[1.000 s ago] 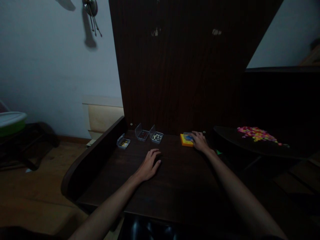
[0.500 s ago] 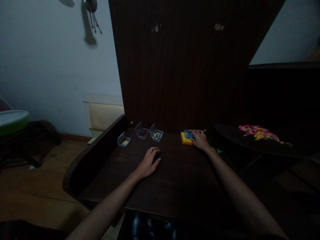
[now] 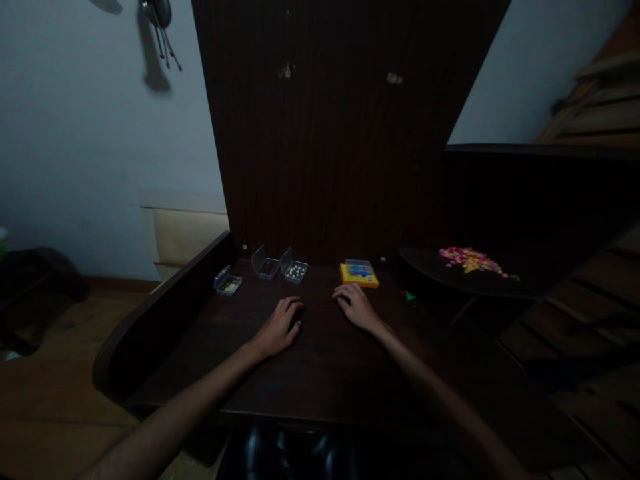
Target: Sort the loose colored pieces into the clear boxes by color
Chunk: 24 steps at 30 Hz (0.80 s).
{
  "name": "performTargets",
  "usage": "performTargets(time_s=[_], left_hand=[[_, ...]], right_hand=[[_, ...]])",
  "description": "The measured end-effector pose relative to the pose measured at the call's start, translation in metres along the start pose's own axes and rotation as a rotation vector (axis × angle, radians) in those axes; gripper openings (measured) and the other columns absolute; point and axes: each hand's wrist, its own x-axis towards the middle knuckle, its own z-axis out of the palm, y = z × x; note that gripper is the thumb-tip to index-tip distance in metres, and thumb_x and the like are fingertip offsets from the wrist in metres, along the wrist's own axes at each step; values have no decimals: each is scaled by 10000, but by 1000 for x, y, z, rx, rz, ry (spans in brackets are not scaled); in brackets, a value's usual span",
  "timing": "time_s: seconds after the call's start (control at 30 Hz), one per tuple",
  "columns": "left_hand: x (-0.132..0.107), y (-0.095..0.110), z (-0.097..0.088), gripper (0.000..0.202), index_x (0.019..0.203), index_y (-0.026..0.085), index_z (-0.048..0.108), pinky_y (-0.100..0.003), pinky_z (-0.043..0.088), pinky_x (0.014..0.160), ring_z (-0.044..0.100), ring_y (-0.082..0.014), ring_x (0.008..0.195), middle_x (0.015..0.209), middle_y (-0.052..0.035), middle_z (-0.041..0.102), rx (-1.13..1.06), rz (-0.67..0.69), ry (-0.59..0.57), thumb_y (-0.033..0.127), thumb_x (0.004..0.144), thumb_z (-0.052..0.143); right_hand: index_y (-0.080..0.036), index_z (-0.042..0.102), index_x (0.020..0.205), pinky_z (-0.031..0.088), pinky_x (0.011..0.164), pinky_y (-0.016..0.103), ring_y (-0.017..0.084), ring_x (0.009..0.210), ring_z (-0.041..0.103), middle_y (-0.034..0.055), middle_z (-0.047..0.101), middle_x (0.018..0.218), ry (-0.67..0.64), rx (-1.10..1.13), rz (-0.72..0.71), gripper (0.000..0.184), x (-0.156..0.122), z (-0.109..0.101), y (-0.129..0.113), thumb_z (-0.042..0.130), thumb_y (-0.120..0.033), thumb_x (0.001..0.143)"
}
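Note:
My left hand (image 3: 279,327) lies flat on the dark wooden desk (image 3: 320,373), fingers stretched out, holding nothing. My right hand (image 3: 356,307) rests palm down beside it, fingers spread and empty, a short way in front of a yellow box (image 3: 359,273) with a blue top. That box sits at the back of the desk, apart from my fingers. Three small clear plastic cases stand open at the back left: one with yellow bits (image 3: 227,283), one with dark bits (image 3: 265,265), one with pale bits (image 3: 295,269).
A pile of small pink and yellow pieces (image 3: 469,260) lies on a dark rounded shelf (image 3: 450,283) to the right. A tall dark wood panel (image 3: 330,133) rises behind the desk. A raised side rail (image 3: 160,313) bounds the desk's left edge. The room is dim.
My right hand has come off the yellow box and drawn back to the desk beside my left hand. The view has shifted right.

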Motion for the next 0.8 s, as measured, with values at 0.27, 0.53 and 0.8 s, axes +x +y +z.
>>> performTargets(time_s=[0.27,0.53,0.8], left_hand=[[-4,-4,-2,376,1241,194,494,-472,427,1047,462,-271,1232,1318,-134,475,74,-13,21,246,868,486],[35,-32,-9,661,1368,142,314,-520,346,1093,396,-317,1290,1359,-171,412,166,-234,372,322,799,600],[86,-38,4,977,1454,116,150,-512,351,1077,377,-360,1305,1419,-214,354,187,-396,499,355,695,718]], right_hand=[[-191,663,977,411,978,430,217,1068,554,88,628,1098,-36,26,0,199,-10,36,-24,516,-120,864],[-186,663,993,444,941,397,214,1046,555,81,636,1091,-37,-42,-60,194,-14,37,-22,516,-136,876],[-171,630,1134,400,1020,431,249,1182,471,125,576,1224,112,-125,-7,294,-2,29,-4,476,-199,885]])
